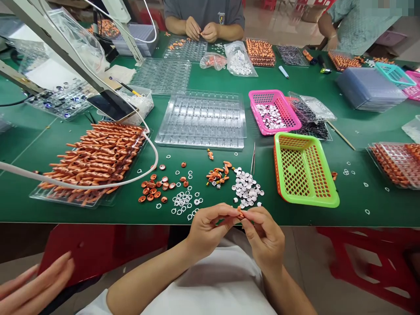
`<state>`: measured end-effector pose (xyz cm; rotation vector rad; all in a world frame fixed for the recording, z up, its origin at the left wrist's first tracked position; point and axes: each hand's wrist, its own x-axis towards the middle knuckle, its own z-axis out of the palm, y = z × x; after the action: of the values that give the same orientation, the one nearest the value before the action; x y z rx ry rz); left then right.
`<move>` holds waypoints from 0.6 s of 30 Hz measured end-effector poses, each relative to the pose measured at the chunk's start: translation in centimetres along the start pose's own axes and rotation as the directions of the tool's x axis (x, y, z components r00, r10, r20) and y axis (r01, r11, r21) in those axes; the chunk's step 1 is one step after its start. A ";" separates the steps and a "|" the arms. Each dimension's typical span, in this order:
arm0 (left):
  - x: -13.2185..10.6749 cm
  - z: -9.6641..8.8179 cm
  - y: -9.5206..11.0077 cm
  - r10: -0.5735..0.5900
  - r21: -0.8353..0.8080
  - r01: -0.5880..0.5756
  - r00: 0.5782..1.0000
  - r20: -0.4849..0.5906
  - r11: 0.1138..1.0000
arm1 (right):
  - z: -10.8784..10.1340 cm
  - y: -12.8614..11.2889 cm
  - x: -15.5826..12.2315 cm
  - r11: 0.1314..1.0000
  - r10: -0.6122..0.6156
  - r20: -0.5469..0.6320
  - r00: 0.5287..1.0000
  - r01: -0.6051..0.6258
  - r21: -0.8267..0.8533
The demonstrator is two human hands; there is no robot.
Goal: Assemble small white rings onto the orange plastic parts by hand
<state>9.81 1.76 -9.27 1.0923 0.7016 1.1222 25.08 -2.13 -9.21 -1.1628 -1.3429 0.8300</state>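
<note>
Just off the near edge of the desk (98, 216), the left hand (206, 229) and right hand (264, 238) meet fingertip to fingertip, both pinched narrow on a small orange piece (240, 213). It lies crosswise between them, about 3 o'clock from the left grip, 9 o'clock from the right. White discs (246, 188) sit at 12 o'clock.

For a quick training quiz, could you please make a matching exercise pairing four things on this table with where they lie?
Things:
1. green basket
2. pink basket
3. clear tray
4. small orange part

Places:
A. pinched between the left hand and right hand
B. middle of the table, behind the loose parts
C. near the table's front edge, right of the white discs
D. just behind the green basket, holding white pieces

Pairs: 1-C, 2-D, 3-B, 4-A
</note>
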 end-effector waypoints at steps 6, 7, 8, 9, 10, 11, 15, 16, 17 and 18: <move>0.2 -0.5 0.0 0.099 0.102 -0.102 0.994 0.036 0.990 | -0.1 -0.3 0.2 0.998 -0.034 0.026 0.999 0.035 -0.060; 0.3 -0.5 0.0 0.097 0.093 -0.101 0.995 0.037 0.991 | -0.1 -0.3 0.3 0.997 -0.037 0.027 0.999 0.038 -0.065; 0.4 -0.5 -0.1 0.093 0.084 -0.096 0.995 0.033 0.992 | -0.1 -0.3 0.3 0.997 -0.036 0.029 0.999 0.038 -0.070; 0.4 -0.5 -0.2 0.091 0.078 -0.093 0.996 0.024 0.993 | -0.2 -0.4 0.3 0.996 -0.033 0.030 0.999 0.035 -0.078; 0.5 -0.5 -0.3 0.091 0.074 -0.092 0.996 0.014 0.993 | -0.3 -0.4 0.2 0.995 -0.029 0.031 0.999 0.032 -0.092; 0.5 -0.3 -0.4 0.095 0.073 -0.095 0.995 0.003 0.993 | -0.4 -0.4 0.1 0.993 -0.025 0.032 0.999 0.028 -0.112; 0.3 0.3 -0.8 0.128 0.069 -0.125 0.991 -0.032 0.990 | -1.0 -0.3 -0.3 0.981 -0.008 0.037 0.999 0.014 -0.193; 0.3 0.4 -0.9 0.136 0.074 -0.133 0.990 -0.044 0.988 | -1.1 -0.1 -0.3 0.979 -0.007 0.033 0.999 0.014 -0.203; 0.3 0.5 -1.0 0.138 0.084 -0.133 0.989 -0.052 0.988 | -1.2 0.1 -0.2 0.978 -0.012 0.031 0.999 0.018 -0.209; 0.4 0.5 -1.1 0.142 0.095 -0.136 0.988 -0.060 0.986 | -1.3 0.3 -0.2 0.976 -0.021 0.032 0.999 0.028 -0.215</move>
<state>10.76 1.90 -10.09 1.2003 0.7440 1.2607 26.34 -2.40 -9.33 -1.3033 -1.4969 0.6981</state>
